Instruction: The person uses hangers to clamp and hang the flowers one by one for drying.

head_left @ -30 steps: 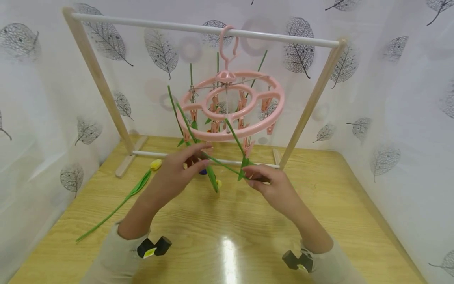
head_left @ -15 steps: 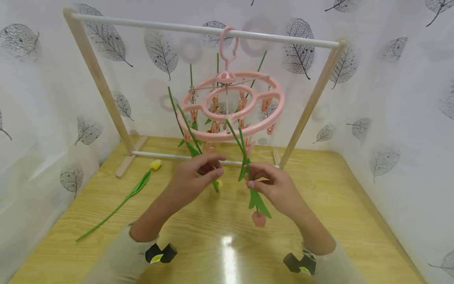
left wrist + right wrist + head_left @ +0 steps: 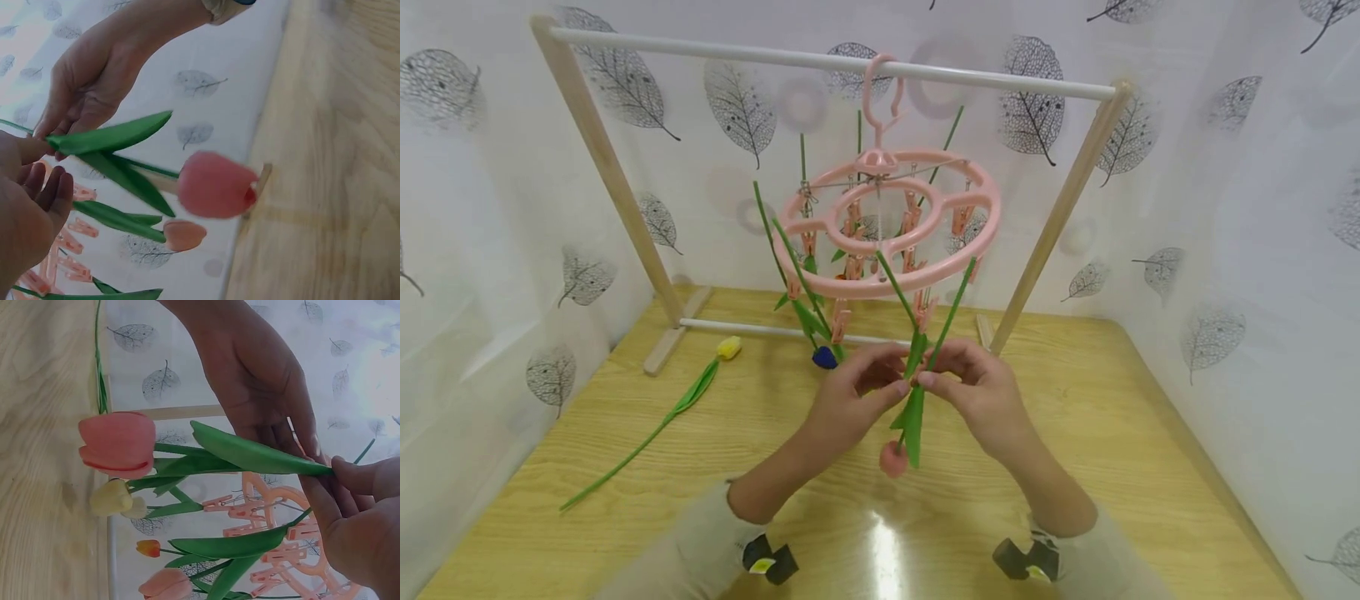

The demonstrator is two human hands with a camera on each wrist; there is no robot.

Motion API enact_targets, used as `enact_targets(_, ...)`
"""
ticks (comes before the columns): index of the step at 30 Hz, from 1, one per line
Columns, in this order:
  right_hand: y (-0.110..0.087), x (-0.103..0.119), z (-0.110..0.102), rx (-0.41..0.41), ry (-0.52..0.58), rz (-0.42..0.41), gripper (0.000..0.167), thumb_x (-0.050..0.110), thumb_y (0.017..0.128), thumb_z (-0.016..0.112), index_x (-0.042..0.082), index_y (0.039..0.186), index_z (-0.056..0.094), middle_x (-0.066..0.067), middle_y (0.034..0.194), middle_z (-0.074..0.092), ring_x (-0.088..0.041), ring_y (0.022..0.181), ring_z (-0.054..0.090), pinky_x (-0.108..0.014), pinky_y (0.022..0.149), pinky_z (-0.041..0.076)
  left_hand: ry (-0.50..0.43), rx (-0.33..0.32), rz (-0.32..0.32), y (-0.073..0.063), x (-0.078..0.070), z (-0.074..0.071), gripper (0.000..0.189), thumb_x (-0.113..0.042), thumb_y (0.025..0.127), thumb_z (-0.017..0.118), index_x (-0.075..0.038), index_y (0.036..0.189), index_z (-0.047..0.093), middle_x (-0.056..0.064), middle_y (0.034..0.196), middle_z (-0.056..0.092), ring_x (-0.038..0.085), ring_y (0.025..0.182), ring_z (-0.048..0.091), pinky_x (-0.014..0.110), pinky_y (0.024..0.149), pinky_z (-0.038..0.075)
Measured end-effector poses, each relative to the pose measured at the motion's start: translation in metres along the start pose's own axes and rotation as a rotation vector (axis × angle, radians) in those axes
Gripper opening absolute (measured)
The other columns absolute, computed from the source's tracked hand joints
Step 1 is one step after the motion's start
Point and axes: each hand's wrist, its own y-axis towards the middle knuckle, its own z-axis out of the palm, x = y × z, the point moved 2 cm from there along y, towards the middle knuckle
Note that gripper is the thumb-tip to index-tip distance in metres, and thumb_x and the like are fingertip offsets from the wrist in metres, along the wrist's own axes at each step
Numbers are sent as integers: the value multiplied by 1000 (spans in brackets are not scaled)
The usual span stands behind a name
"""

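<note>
A pink artificial tulip point(image 3: 893, 460) hangs head down between my hands, its green stem slanting up to the right in the head view. My right hand point(image 3: 981, 392) pinches the stem at the leaf base between thumb and fingers. From the other side my left hand point(image 3: 857, 400) holds the same spot, its thumb against the leaves in the left wrist view. Just behind, a round pink clip hanger point(image 3: 880, 287) bears several tulips clipped upside down, among them a blue tulip point(image 3: 824, 358). A front clothespin point(image 3: 841, 321) hangs left of the hands.
The hanger's hook sits on the white bar point(image 3: 737, 52) of a wooden-sided rack point(image 3: 602, 158). A yellow tulip point(image 3: 728, 347) lies on the wooden table point(image 3: 1075, 467) at the left. Leaf-patterned sheeting point(image 3: 1217, 208) surrounds the table.
My left hand let go of the tulip, then moved right to meet my right hand at its stem. The bloom swung down and then left, while the stem tip tilted right.
</note>
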Motion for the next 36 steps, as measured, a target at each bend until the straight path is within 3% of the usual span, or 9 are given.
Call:
enact_targets(6,-1,-3,1,-61,-46,8,19,7,91,75,1,105,63,0,96,70,-13,92,68,-30,85,59,14,-15,-13,-2,-1,5,38,-7,97,67,-5,134,59,10,114,65,19,106,65,37,96,55)
enact_targets(11,-2,-3,1,-62,-57,-19,21,12,90,77,1,103,64,-4,94,70,-17,86,67,-26,80,58,-1,15,-21,-2,-2,7,39,-7,98,66,-2,136,57,10,118,65,20,110,63,37,97,55)
enact_targets(17,-2,-3,2,-69,-57,-39,20,9,89,77,0,101,64,1,90,68,-13,81,65,-22,74,56,-16,32,-31,-3,-2,8,38,-8,98,65,-7,136,58,8,121,67,21,112,64,39,98,55)
enact_targets(25,-2,-4,1,-77,-47,-34,19,9,91,74,-1,102,64,5,97,72,-12,94,70,-28,86,59,7,27,-34,-3,-3,6,43,-7,98,65,-2,139,54,11,125,62,22,111,62,33,99,53)
enact_targets(36,-1,-6,3,-114,-111,-102,15,5,89,75,1,98,64,6,94,68,-14,100,68,-27,88,56,33,8,-16,-3,-3,6,41,-7,97,66,-6,137,57,12,118,67,22,110,65,37,98,55)
